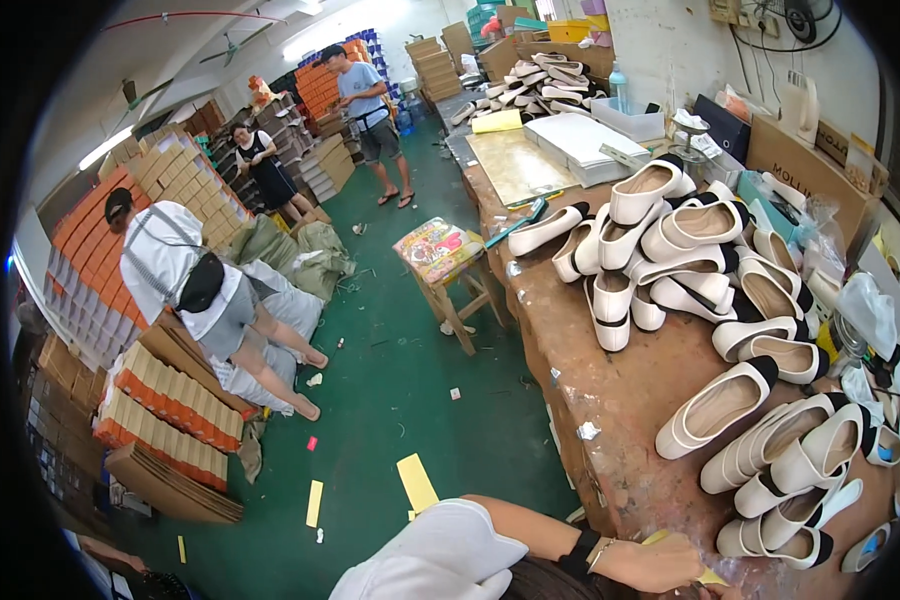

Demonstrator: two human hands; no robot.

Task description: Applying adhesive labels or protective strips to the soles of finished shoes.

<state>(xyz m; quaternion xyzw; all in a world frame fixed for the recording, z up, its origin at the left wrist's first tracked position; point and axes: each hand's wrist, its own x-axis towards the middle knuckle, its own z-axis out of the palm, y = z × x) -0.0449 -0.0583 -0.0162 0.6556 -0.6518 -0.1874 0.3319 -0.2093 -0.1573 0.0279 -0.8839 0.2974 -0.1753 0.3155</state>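
Note:
My left arm comes in from the lower edge, with a white sleeve and a black band at the wrist. My left hand is closed at the workbench's near edge. A thin yellow piece, like paper or foam, shows at its fingers, partly hidden by them. A small patch of skin at the lower edge beside it seems to be my right hand; its fingers are cut off from view. To the right of the hands lie cream flat shoes with black toe caps, some nested together. A larger shoe pile lies farther back.
The brown workbench runs along the right. Beside it stands a wooden stool with a patterned top. Yellow strips lie on the green floor. Several people work at left and back among stacked boxes and sacks.

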